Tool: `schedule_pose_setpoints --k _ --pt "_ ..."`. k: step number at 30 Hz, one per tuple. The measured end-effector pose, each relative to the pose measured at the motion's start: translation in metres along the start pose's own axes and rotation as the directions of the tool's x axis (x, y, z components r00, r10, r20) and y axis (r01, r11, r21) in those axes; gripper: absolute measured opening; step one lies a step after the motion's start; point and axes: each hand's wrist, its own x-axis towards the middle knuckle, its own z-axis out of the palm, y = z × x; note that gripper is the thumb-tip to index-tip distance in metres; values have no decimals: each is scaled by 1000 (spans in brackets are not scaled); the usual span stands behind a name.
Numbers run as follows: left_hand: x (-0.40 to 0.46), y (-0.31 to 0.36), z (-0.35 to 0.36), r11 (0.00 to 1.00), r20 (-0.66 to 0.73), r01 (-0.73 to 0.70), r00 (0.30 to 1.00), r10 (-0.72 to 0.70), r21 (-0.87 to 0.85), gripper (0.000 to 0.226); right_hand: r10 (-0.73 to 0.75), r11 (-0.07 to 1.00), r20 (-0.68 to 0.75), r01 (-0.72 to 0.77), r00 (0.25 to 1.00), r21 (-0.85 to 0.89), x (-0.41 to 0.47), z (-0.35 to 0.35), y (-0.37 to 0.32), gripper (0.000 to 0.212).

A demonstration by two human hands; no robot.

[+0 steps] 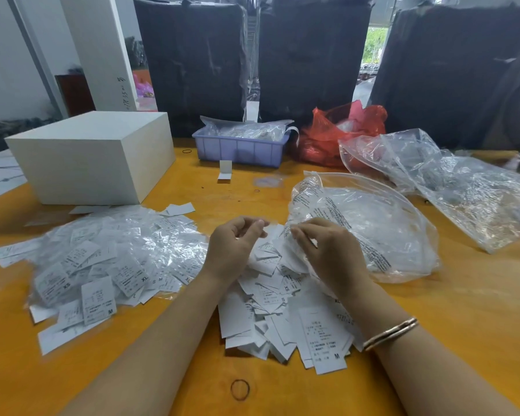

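A heap of loose white size labels (282,313) lies on the yellow table (448,310) in front of me. My left hand (233,250) hovers over its far end with fingers curled, pinching a small clear plastic sleeve. My right hand (327,250) pinches a white label (278,232) between thumb and fingers, close to the left hand. A second heap of labels in clear sleeves (108,253) spreads out on the left. A crumpled clear bag with printed text (373,229) sits just behind my right hand.
A white box (93,157) stands at the back left. A lilac plastic tray (240,148) holding bagged labels, a red plastic bag (336,130) and more clear bags (469,187) line the back and right. A rubber band (240,389) lies near the front edge. Dark wrapped bales (309,55) stand behind the table.
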Motion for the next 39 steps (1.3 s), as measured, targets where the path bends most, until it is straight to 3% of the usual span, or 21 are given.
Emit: schedule_pose_setpoints --k 2,3,6,9,15,17,19,24,26,28,31,34,36,37,39 --pt "1 -1 0 1000 4 -3 1000 3 8 7 112 974 -108 -87 988 210 3 0 1 18" --pt "1 -1 0 1000 2 -9 1000 9 15 7 224 911 -102 -171 969 374 5 0 2 18" --pt "1 -3 0 1000 19 -23 1000 23 8 10 468 519 159 -416 869 747 4 1 0 24" --pt "0 -3 1 999 54 -33 998 33 0 14 477 288 303 -473 825 833 2 5 -1 21" --pt "0 -5 2 999 68 -44 997 45 -17 18 472 37 379 -448 796 894 6 10 2 14" --pt "0 -4 1 999 66 -53 996 54 -12 20 470 56 371 -447 801 893 6 11 5 10" --pt "-1 -3 1 998 57 -68 996 68 -4 21 462 162 342 -456 819 875 5 10 8 4" --pt "1 -1 -1 998 2 -53 999 53 -27 19 257 717 283 -379 924 585 1 13 6 25" --pt "1 0 -2 998 -26 -32 999 30 -63 18 220 826 234 -308 947 471 -1 16 4 31" --pt "2 0 -3 996 -45 -16 999 12 -83 18 198 869 172 -254 965 424 -1 15 -1 27" --pt "3 0 -4 997 -38 -16 999 13 -72 22 265 749 128 -288 956 597 1 10 -4 19" --pt "3 0 -4 996 7 -18 1000 19 -86 22 443 468 185 -402 877 787 2 5 -3 3" --pt "2 0 -3 995 37 -24 999 27 -93 21 512 270 239 -419 825 867 3 3 -4 12" --pt "2 0 -3 995 46 -25 999 30 -98 20 519 216 251 -409 817 886 4 3 -5 16" --pt "1 0 -2 995 54 -33 998 38 -93 20 511 211 225 -375 830 903 5 4 -6 16"
